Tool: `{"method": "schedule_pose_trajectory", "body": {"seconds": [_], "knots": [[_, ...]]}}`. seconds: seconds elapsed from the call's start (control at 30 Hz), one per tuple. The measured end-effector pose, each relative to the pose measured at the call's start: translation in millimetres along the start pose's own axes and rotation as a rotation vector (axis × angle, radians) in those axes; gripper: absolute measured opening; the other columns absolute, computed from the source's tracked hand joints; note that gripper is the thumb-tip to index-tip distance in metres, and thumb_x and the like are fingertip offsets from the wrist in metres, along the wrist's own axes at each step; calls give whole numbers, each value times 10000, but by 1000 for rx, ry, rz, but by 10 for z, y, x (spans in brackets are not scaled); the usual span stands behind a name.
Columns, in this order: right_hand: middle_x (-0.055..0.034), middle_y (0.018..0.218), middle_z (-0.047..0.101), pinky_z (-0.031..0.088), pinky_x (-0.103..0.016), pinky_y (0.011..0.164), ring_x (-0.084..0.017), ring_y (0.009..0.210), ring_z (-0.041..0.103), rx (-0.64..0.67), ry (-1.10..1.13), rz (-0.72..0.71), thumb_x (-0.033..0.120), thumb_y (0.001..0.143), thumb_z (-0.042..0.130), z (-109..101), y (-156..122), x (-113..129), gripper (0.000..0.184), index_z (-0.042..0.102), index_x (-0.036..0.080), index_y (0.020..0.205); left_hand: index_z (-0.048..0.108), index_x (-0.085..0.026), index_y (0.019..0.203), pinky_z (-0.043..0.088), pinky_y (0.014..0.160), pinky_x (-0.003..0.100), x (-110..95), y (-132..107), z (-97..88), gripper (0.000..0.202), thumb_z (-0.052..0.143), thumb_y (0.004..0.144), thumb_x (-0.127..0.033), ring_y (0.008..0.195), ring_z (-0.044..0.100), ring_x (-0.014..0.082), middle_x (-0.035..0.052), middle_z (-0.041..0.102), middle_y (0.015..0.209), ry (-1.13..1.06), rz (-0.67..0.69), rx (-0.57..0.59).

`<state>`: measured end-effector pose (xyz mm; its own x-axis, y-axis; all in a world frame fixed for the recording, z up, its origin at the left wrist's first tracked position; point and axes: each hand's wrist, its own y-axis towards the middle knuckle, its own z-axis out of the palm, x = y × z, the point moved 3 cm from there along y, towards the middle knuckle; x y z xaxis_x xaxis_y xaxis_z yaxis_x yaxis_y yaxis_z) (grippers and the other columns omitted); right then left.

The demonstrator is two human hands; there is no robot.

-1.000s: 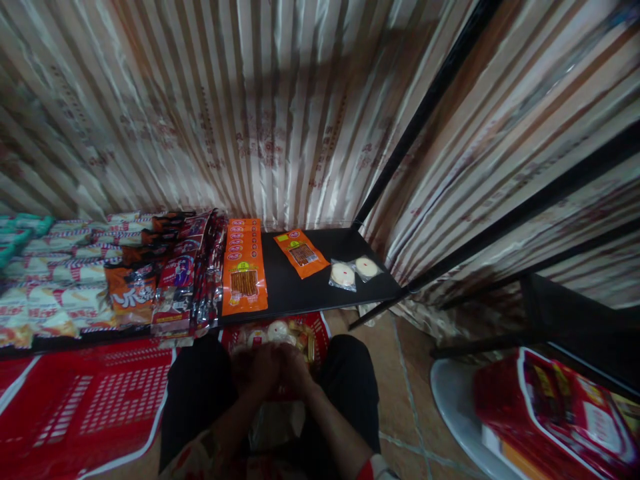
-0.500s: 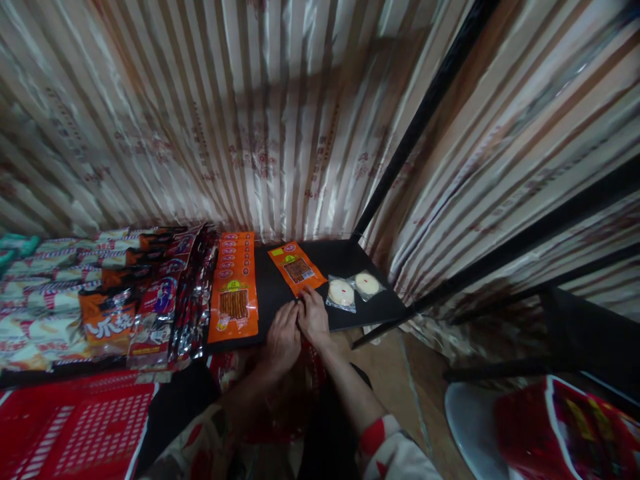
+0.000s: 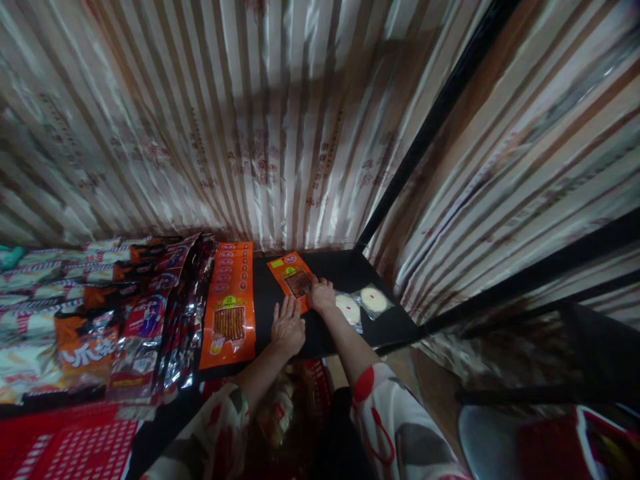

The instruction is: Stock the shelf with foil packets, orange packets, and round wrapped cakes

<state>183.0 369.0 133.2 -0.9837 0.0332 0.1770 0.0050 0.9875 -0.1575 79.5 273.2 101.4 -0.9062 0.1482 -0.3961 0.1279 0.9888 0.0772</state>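
The left hand [image 3: 289, 330] is open, fingers straight, by the orange packet's [image 3: 292, 275] bottom. The right hand [image 3: 321, 295] touches its right side; I can't tell how tightly.

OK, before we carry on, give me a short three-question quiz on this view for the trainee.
1. How many round white discs in clear wrappers lie on the flat black shelf?
2. True or false: in the picture, the separate flat orange plastic packet lies between the overlapping orange packets and the discs.
3. Fill in: of the hands, the ___ is nearer the discs.

Key: 1. Two. 2. True. 3. Right hand.
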Motion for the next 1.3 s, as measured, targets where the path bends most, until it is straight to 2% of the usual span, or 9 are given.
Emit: {"method": "schedule_pose_trajectory", "body": {"seconds": [0.33,0.43,0.57,0.67,0.77,0.83,1.03,1.13,1.3], "knots": [[-166,1222,505,357,-339,903,-271,1125,468,19,-7,-8,300,816,540,-75,-169,71,557,395,171,1338,466,-66,1295,169,1137,449,35,-156,-143,484,323,876,-263,1348,302,229,146,416,1405,44,-11,-24],[-174,1218,518,374,-318,903,-249,1104,516,30,42,-18,260,805,550,-18,-299,76,623,329,148,1376,492,-37,1261,199,1128,449,37,-272,-187,470,347,869,-254,1342,309,253,171,437,1384,48,-18,-28],[-207,1236,527,396,-295,908,-243,1104,548,-41,175,-10,203,777,573,65,-564,41,708,261,75,1400,516,-5,1213,280,1098,400,30,-461,-201,441,351,859,-212,1314,356,260,196,482,1335,35,-45,-16],[-199,1197,574,424,-290,891,-244,1077,575,-91,339,-3,181,736,605,104,-809,-29,629,393,60,1316,567,2,1124,321,1073,349,-7,-623,-242,396,332,855,-170,1253,428,249,204,536,1251,-1,-45,-15],[-115,1027,672,470,-304,821,-224,933,638,-56,550,-17,170,717,592,136,-1065,-113,478,520,122,1186,617,-42,1017,376,1020,355,-70,-791,-317,362,315,855,-160,1127,512,247,181,596,1106,-53,-23,-20],[-71,986,689,490,-312,795,-212,892,648,-73,720,-46,180,713,575,140,-1239,-157,441,548,162,1153,614,-72,1034,404,982,367,-108,-893,-365,362,315,859,-177,1077,527,250,164,607,1073,-89,-28,-27],[-42,893,708,517,-358,761,-231,842,650,-115,1095,-44,306,697,578,206,-1737,-125,321,639,186,988,548,-99,1192,386,1006,374,-203,-1116,-408,427,307,885,-272,1136,513,244,148,583,1206,-210,-111,-18],[-52,922,705,515,-355,778,-234,870,647,-176,1146,-10,345,687,587,226,-1920,-46,365,643,178,1006,535,-72,1213,311,1078,375,-224,-1192,-408,445,305,888,-272,1230,460,234,154,538,1291,-323,-155,32],[-37,1004,696,494,-358,862,-222,975,630,-204,1101,-44,328,721,542,234,-2131,126,372,637,218,1063,469,-70,1280,308,1087,346,-141,-1285,-433,490,283,909,-331,1266,437,197,145,483,1352,-744,-279,99]]}}
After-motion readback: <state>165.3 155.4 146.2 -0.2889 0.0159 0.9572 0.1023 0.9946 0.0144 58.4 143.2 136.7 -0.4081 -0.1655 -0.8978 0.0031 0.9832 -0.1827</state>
